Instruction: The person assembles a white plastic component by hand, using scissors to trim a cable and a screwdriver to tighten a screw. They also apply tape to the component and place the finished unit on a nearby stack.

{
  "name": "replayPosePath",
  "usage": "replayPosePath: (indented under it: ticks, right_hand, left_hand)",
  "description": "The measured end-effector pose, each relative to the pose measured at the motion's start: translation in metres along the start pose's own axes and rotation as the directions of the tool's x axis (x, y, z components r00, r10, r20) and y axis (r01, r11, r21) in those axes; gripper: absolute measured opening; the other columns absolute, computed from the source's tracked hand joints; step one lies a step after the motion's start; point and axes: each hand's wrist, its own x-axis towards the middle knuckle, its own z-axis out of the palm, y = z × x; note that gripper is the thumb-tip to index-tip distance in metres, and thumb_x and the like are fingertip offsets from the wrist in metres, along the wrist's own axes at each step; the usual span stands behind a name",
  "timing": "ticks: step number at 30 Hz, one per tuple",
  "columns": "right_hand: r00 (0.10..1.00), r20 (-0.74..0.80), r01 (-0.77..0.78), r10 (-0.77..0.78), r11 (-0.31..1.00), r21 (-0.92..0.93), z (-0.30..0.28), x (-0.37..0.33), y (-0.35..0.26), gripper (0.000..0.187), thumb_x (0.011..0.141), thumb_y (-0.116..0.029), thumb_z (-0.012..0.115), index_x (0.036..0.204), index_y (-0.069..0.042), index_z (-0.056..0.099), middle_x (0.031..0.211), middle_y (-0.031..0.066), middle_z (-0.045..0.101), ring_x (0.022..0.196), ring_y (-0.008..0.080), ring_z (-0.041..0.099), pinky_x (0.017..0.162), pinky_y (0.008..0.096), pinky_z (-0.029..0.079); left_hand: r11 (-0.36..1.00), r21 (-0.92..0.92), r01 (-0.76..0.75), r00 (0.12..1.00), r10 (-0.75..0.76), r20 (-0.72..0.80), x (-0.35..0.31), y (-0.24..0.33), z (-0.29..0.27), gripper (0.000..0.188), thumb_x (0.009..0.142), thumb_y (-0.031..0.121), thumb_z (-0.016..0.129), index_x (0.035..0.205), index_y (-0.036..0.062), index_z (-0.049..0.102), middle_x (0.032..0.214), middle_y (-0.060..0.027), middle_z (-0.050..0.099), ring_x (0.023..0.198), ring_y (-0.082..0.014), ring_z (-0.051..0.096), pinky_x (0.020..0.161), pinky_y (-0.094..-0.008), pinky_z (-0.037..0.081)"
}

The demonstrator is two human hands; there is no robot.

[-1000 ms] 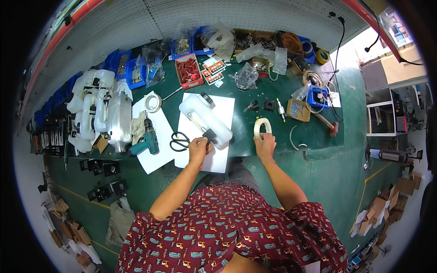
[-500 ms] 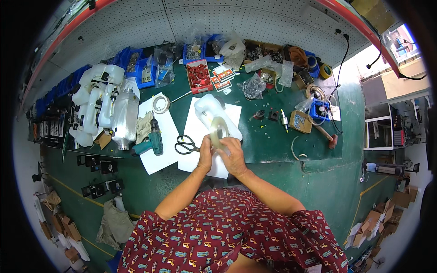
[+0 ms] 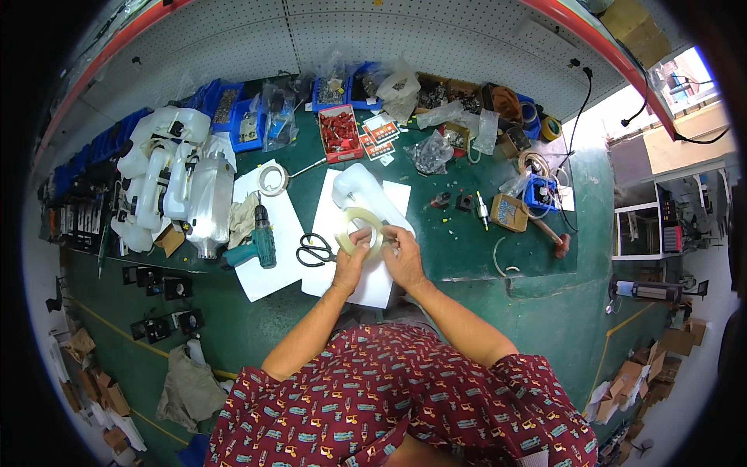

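Observation:
A roll of clear tape (image 3: 361, 213) is held up over the near end of a white plastic tank (image 3: 366, 188), its flat side turned toward me. My left hand (image 3: 349, 266) grips the roll at its lower left, fingers through the ring and thumb in front. Beside the roll's right edge, my right hand (image 3: 405, 261) has its fingers pinched together; what is between them is too small to tell. The tank lies on white paper (image 3: 370, 293). Black-handled scissors (image 3: 314, 250) rest on the paper just left of my left hand.
A green cordless drill (image 3: 264, 240) and another tape roll (image 3: 273, 180) lie to the left, near several white tanks (image 3: 179, 128). A red box of red parts (image 3: 340, 134) stands behind. At right are a small cardboard box (image 3: 509, 213) and a hammer (image 3: 559, 245).
The tape roll has turned its flat side toward me and shifted slightly left. My right hand has moved from the roll's near side to its right edge, fingers pinched.

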Motion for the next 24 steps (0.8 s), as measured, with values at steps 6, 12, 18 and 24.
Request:
replayPosePath:
  ticks: [6,12,18,24]
  right_hand:
    - [0.999,0.035,0.027,-0.023,0.994,-0.104,0.001,0.011,0.029,0.042,0.081,0.000,0.068,0.123,-0.003,0.063,0.113,0.0145,0.072,0.109,0.0352,0.064,0.096,0.0447,0.050]
    - [1.000,-0.001,-0.016,0.016,0.990,-0.141,0.003,0.010,0.030,0.043,0.080,-0.001,0.071,0.123,-0.005,0.065,0.115,0.0117,0.071,0.110,0.0337,0.064,0.098,0.0454,0.049]
    - [1.000,0.018,0.026,-0.024,0.985,-0.169,0.001,0.012,0.027,0.037,0.086,-0.005,0.067,0.122,-0.002,0.066,0.114,0.0149,0.073,0.106,0.0324,0.066,0.093,0.0428,0.051]
    - [0.924,0.151,-0.377,0.351,0.902,0.213,-0.009,0.029,0.017,0.028,0.093,-0.013,0.067,0.114,0.006,0.072,0.098,0.0152,0.076,0.086,0.0218,0.071,0.078,0.0327,0.055]
  left_hand:
    - [0.992,0.111,-0.054,0.998,0.055,-0.004,-0.002,0.012,-0.019,0.049,0.092,0.009,0.057,0.138,-0.0072,0.058,0.133,-0.0184,0.065,0.126,-0.0262,0.061,0.109,-0.0367,0.046]
    - [0.832,0.510,-0.217,0.975,0.159,0.156,-0.022,0.028,-0.041,0.029,0.086,0.002,0.056,0.112,-0.0049,0.067,0.108,-0.0139,0.068,0.100,-0.0223,0.067,0.089,-0.0342,0.054]
    - [0.796,0.583,-0.166,0.972,0.032,0.233,-0.017,0.014,-0.038,0.022,0.085,0.001,0.059,0.104,-0.0031,0.069,0.096,-0.0153,0.070,0.089,-0.0259,0.069,0.085,-0.0370,0.054]
    - [0.747,0.619,-0.243,0.947,0.043,0.320,-0.011,0.017,-0.038,0.021,0.085,0.003,0.064,0.105,-0.0021,0.069,0.094,-0.0177,0.068,0.086,-0.0325,0.067,0.082,-0.0407,0.053]
